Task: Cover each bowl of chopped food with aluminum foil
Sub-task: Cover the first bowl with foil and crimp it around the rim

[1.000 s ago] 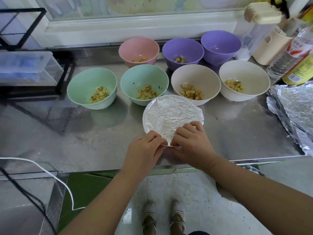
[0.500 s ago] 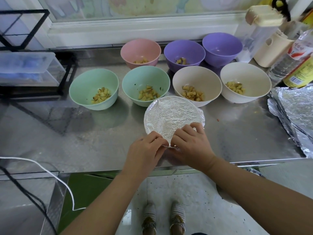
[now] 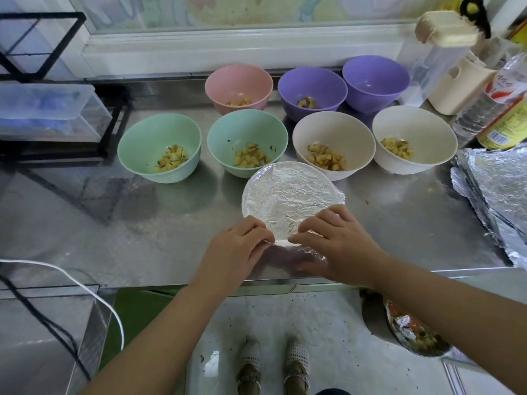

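Observation:
A bowl covered with crinkled aluminum foil point(image 3: 288, 195) stands at the near middle of the steel counter point(image 3: 114, 229). My left hand point(image 3: 235, 252) and my right hand point(image 3: 336, 243) both pinch the foil's near edge at the bowl's rim, fingers curled. Behind it stand several uncovered bowls with chopped food: two green ones point(image 3: 148, 138) point(image 3: 245, 129), two cream ones point(image 3: 342, 132) point(image 3: 422, 129), a pink one point(image 3: 238, 81) and a purple one point(image 3: 312, 84). A second purple bowl point(image 3: 376, 78) hides its contents from me.
Loose foil sheets point(image 3: 496, 195) lie at the counter's right edge. Bottles point(image 3: 496, 106) and a cream container point(image 3: 456, 89) crowd the back right. A clear plastic box point(image 3: 48, 109) in a black rack sits at the left. A white cable point(image 3: 85, 289) hangs at the lower left.
My hands stay at the foil's near edge, fingers shifting slightly as they press it along the rim. The bowls have not moved.

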`<state>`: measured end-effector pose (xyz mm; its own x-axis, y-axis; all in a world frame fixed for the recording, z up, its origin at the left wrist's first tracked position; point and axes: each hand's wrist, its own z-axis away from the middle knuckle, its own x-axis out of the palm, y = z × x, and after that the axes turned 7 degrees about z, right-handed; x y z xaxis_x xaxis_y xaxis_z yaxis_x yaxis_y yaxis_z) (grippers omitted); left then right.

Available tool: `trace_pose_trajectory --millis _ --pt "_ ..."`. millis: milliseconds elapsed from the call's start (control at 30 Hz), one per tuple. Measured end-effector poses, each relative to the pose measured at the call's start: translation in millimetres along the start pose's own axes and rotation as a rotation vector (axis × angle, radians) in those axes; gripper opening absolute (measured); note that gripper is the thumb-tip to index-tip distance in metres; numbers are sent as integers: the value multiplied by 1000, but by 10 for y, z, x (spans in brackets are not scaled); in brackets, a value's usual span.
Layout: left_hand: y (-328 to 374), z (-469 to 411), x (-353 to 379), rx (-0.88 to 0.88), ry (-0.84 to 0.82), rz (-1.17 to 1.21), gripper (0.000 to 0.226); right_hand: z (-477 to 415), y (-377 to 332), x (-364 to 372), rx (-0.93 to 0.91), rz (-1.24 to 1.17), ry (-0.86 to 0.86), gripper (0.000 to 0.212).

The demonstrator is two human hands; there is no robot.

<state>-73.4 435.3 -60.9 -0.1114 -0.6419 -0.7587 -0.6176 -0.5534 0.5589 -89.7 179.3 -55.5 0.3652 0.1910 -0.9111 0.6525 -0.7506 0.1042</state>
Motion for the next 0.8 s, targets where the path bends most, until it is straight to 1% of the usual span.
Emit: trace_pose_trajectory --millis 33,100,133,167,267,333,467,567,700,800 --pt "-22 25 -8 -3 -8 -31 11 9 26 -14 -8 -4 -12 30" --pt "4 64 9 -29 -1 -104 27 2 53 -23 -29 -17 -3 22" --pt "45 76 34 -39 19 -125 32 -14 58 -27 -44 -25 16 20" --pt "95 79 71 -43 50 -131 32 -35 58 -32 -57 -34 32 24" --pt "245 51 210 -69 121 -111 22 -89 35 -34 -70 -35 53 42" --pt "278 31 266 -89 163 -78 16 -98 15 -16 -60 -31 47 44" --pt "246 21 260 -60 186 -49 13 -110 -17 24 -22 -25 68 38" --pt "239 4 241 -41 197 -36 16 -132 -67 55 14 -27 106 32" --pt "189 12 234 -33 181 -16 17 -116 -75 58 37 -32 122 28" --pt "145 31 226 -11 149 26 16 -119 -95 14 29 -19 133 29"
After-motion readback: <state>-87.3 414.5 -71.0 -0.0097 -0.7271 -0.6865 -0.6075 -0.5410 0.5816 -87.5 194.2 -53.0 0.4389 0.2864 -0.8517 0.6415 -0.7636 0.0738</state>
